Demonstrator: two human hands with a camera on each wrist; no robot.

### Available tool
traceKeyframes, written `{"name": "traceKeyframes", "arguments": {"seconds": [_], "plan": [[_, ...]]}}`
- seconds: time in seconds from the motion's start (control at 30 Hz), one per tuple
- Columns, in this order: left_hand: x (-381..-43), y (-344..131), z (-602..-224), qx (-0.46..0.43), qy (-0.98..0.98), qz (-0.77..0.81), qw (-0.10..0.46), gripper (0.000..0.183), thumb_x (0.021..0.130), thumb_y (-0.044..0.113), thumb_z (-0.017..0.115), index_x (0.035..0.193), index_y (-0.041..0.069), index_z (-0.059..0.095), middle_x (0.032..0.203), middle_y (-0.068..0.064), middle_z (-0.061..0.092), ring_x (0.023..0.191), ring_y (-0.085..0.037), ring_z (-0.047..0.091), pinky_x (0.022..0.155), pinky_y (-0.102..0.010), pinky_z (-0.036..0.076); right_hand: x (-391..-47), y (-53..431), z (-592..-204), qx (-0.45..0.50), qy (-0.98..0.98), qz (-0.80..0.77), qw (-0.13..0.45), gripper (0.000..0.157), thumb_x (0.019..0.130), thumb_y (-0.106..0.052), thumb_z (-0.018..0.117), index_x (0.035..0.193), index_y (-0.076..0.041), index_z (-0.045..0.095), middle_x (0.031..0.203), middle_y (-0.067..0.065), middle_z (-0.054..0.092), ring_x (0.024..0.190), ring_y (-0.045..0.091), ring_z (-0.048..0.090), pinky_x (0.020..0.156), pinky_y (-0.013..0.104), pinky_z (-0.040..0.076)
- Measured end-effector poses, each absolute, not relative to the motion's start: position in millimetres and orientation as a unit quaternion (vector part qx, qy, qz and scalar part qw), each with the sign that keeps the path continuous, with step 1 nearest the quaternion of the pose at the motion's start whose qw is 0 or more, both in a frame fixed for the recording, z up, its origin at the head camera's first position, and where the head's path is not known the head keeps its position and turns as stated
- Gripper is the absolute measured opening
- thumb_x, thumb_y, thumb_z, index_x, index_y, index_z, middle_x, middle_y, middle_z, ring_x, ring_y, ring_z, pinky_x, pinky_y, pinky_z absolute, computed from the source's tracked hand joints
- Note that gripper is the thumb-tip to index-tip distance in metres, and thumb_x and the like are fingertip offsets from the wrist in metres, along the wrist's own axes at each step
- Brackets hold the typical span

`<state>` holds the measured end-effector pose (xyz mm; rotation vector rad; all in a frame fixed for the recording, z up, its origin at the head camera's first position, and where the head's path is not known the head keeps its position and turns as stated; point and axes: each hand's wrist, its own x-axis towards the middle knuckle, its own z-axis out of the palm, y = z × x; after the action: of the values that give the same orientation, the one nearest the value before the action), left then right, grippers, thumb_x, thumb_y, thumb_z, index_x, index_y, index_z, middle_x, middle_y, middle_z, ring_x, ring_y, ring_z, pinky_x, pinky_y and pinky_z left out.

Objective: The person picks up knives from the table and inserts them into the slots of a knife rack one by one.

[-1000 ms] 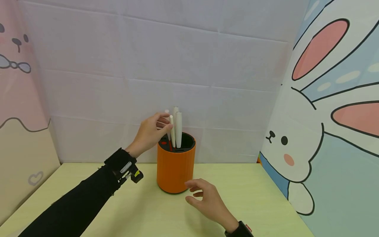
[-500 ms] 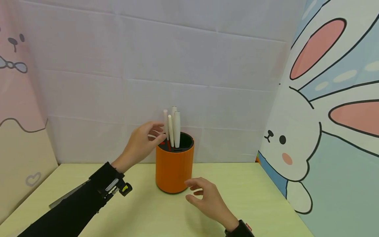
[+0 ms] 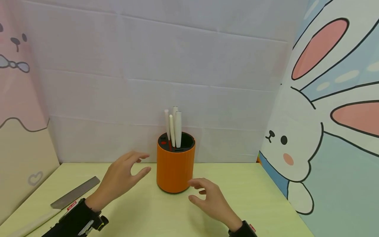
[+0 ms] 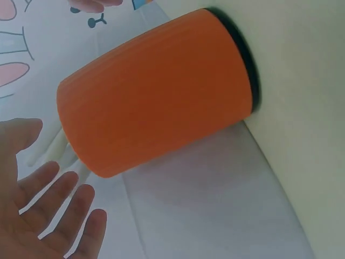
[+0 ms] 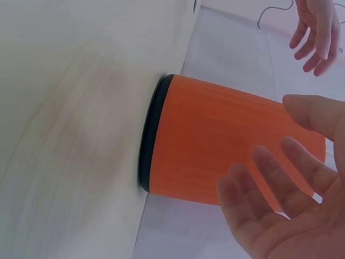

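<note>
An orange round knife block [image 3: 175,169] with a black slotted top stands upright at the back middle of the table. Several white handles [image 3: 178,130] rise from its slots. To the block's left, my left hand [image 3: 119,177] hovers with fingers spread and holds nothing; its palm faces the block in the left wrist view. My right hand [image 3: 211,200] is at the block's lower right, fingers loosely bent and holding nothing. Whether its fingertips touch the block, I cannot tell. A cleaver [image 3: 75,193] with a white handle lies at the table's left, partly hidden by my left forearm.
The pale yellow table [image 3: 165,217] meets a white cloth backdrop [image 3: 189,65] close behind the block. A cartoon rabbit panel [image 3: 299,141] borders the right side, and a pink and cream panel [image 3: 26,148] the left.
My left hand has drawn away from the white handles, down and to the left, with its fingers opening. The cleaver has come into view from behind my arm. My right hand stays nearly still.
</note>
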<state>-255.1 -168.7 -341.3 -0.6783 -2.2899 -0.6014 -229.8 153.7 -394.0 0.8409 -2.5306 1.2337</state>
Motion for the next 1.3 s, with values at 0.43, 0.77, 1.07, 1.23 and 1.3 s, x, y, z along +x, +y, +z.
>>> {"name": "traceKeyframes", "arguments": {"seconds": [0.43,0.77,1.07,1.23,1.3], "plan": [[-226.4,-190.8,-392.0,-0.253,-0.893,-0.190,0.319,0.043,0.083,0.048,0.071,0.120,0.029,0.060,0.123,0.012,0.056,0.109,-0.011,0.052,0.081,-0.042,0.049,-230.8,160.7,-401.4,0.293,-0.880,0.351,0.127,0.044,0.089,-0.025,0.070,0.129,-0.028,0.053,0.124,-0.004,0.058,0.112,0.012,0.051,0.089,0.042,0.048],[-215.1,-190.4,-413.2,-0.234,-0.906,-0.203,0.289,0.048,0.082,0.048,0.072,0.124,0.028,0.060,0.130,0.005,0.055,0.115,-0.019,0.050,0.088,-0.054,0.043,-229.7,162.0,-402.8,0.291,-0.892,0.323,0.122,0.046,0.091,-0.036,0.067,0.133,-0.029,0.049,0.130,-0.006,0.053,0.120,0.014,0.046,0.096,0.047,0.042],[-216.2,-199.2,-420.9,-0.229,-0.911,-0.184,0.291,0.051,0.079,0.046,0.075,0.124,0.027,0.061,0.125,0.006,0.057,0.111,-0.019,0.052,0.085,-0.053,0.045,-230.4,164.3,-406.9,0.290,-0.897,0.312,0.114,0.048,0.091,-0.046,0.063,0.134,-0.031,0.047,0.131,-0.010,0.051,0.120,0.014,0.045,0.096,0.046,0.043],[-217.1,-222.4,-427.8,-0.218,-0.911,-0.174,0.303,0.050,0.078,0.044,0.077,0.122,0.028,0.061,0.119,0.010,0.058,0.106,-0.018,0.055,0.082,-0.053,0.045,-230.6,164.5,-406.0,0.293,-0.898,0.309,0.107,0.050,0.092,-0.051,0.059,0.135,-0.030,0.046,0.132,-0.008,0.050,0.121,0.014,0.045,0.096,0.047,0.043],[-217.0,-234.3,-431.8,-0.210,-0.913,-0.168,0.306,0.049,0.077,0.044,0.077,0.121,0.028,0.061,0.117,0.011,0.059,0.104,-0.019,0.056,0.080,-0.053,0.046,-230.6,164.1,-405.1,0.295,-0.898,0.308,0.105,0.050,0.091,-0.051,0.059,0.135,-0.030,0.047,0.132,-0.008,0.050,0.121,0.014,0.045,0.096,0.047,0.043]]}}
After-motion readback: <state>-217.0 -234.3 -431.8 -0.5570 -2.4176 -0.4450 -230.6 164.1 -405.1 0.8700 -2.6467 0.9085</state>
